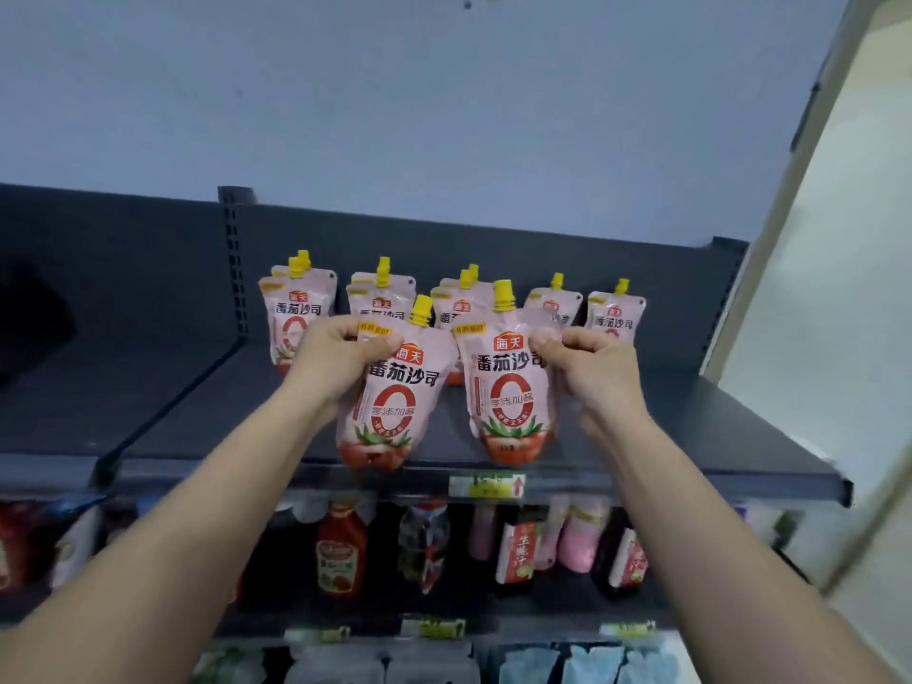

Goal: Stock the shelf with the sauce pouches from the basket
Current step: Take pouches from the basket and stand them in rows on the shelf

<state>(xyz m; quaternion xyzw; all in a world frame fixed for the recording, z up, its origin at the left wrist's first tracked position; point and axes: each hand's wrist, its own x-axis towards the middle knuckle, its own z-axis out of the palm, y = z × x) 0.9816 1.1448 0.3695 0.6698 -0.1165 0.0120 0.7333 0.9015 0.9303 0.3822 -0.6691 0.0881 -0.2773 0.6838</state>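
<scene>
My left hand (340, 353) grips the upper left corner of a pink sauce pouch (390, 402) with a yellow cap. My right hand (589, 367) grips the upper right corner of a second pink sauce pouch (511, 392). Both pouches hang upright over the front of the dark top shelf (666, 427). Behind them, several matching pouches (301, 308) stand in a row against the shelf's back panel. The basket is out of view.
A green price tag (486, 486) sits on the shelf's front edge. Below, a lower shelf holds a red ketchup bottle (340, 550), dark bottles and pink pouches. The left shelf bay (98, 387) is dark. A pale wall (839, 313) stands at the right.
</scene>
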